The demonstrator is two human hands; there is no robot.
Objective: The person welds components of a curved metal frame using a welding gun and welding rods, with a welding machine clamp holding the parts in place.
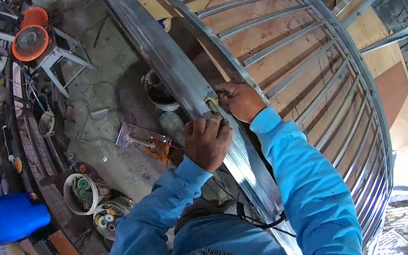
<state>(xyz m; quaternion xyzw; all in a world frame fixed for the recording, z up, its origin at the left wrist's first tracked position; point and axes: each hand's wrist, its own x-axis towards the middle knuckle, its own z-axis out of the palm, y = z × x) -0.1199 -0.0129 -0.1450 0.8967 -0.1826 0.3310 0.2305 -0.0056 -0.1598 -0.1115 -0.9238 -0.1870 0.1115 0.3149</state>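
My left hand (pixel 208 142) is closed over the long grey metal beam (pixel 163 58), its fingertips at a small yellow item (pixel 211 100) on the beam. Just to the right, my right hand (pixel 241 100) has its fingers pinched beside the same yellow item. What either hand grips is too small to make out. Under my right wrist runs the side bar of a curved metal frame with many parallel slats (pixel 288 48), which lies over wooden boards.
An orange round fan (pixel 30 43) is near a metal stand at upper left. Buckets of discs (pixel 88 193), a blue jerrycan (pixel 12 214), a dark bucket (pixel 160 92) and an orange-and-metal tool (pixel 156 147) are left of the beam. Cables lie on the floor.
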